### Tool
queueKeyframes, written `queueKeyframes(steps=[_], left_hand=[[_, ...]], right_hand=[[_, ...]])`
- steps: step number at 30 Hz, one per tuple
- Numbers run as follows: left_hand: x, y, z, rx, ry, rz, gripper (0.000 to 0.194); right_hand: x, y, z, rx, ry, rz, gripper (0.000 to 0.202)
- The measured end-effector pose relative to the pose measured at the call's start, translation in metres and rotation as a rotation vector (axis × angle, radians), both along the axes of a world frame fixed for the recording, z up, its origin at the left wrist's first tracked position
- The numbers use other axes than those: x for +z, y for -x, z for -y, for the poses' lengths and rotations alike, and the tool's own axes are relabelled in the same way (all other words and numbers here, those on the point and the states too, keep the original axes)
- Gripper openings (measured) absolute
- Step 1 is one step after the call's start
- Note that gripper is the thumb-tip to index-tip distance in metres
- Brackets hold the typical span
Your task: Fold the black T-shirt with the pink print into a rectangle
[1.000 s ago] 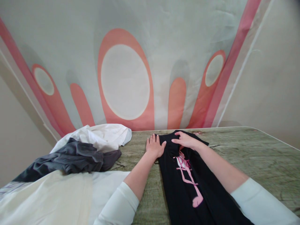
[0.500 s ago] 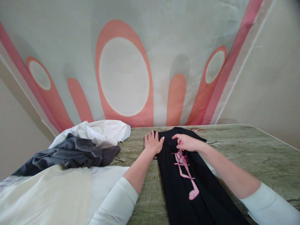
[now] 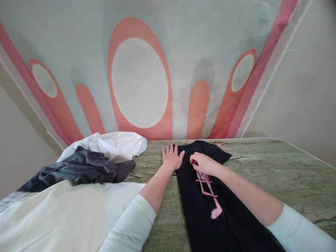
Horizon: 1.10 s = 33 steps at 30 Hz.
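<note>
A black T-shirt (image 3: 194,210) with a pink cartoon print lies lengthwise on the wood-grain table, its neck and sleeves at the far edge. My left hand (image 3: 172,158) rests flat with fingers spread, at the shirt's left shoulder, partly on the cloth and partly on the table. Over the upper chest, just above the print, is my right hand (image 3: 202,163), its fingers curled in and pressed together. Whether they pinch any cloth is hidden. The top of the print is covered by this hand.
Left of my left arm lie a crumpled dark grey garment (image 3: 86,166), a white garment (image 3: 123,141) behind it and a cream cloth (image 3: 57,217) in front. The wood-grain table (image 3: 278,168) reaches to a wall with a pink-patterned hanging (image 3: 183,63).
My right hand has shifted slightly left and down, and its extended index finger has curled in. The cloth by the collar looks smoother. My left hand stays in place.
</note>
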<state>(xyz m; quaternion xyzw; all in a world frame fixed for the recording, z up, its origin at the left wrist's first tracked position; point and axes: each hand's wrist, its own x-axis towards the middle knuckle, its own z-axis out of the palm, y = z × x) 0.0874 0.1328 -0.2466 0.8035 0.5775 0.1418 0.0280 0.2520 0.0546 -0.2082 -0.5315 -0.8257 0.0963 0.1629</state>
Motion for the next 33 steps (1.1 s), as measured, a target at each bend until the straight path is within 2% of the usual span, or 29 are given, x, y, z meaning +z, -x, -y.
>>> queueKeyframes(steps=[5, 8, 12, 16, 21, 25, 30, 33], left_hand=[[0.001, 0.000, 0.000, -0.002, 0.021, 0.012, 0.070], [0.001, 0.000, 0.001, -0.004, 0.023, 0.011, 0.070], [0.000, 0.000, -0.003, -0.010, 0.016, 0.001, 0.070], [0.000, 0.000, -0.023, -0.007, 0.054, -0.035, 0.071], [0.003, -0.005, -0.056, -0.033, 0.100, -0.091, 0.071], [0.004, -0.007, -0.071, -0.050, 0.084, -0.113, 0.070], [0.006, -0.002, -0.066, -0.135, -0.012, -0.101, 0.060], [0.009, 0.006, -0.051, -0.251, 0.035, -0.156, 0.055]], right_hand=[[0.006, -0.011, 0.003, -0.046, -0.009, 0.041, 0.013], [0.009, -0.011, 0.008, 0.002, -0.064, -0.001, 0.015], [0.001, -0.009, 0.010, 0.035, -0.048, 0.041, 0.027], [-0.014, -0.015, -0.001, 0.011, -0.003, 0.097, 0.038], [-0.032, -0.024, -0.030, -0.007, -0.047, 0.159, 0.041], [-0.040, -0.024, -0.044, -0.049, -0.111, 0.161, 0.040], [-0.033, -0.024, -0.037, -0.049, -0.279, 0.096, 0.032], [-0.023, -0.021, -0.030, -0.005, -0.341, 0.077, 0.025]])
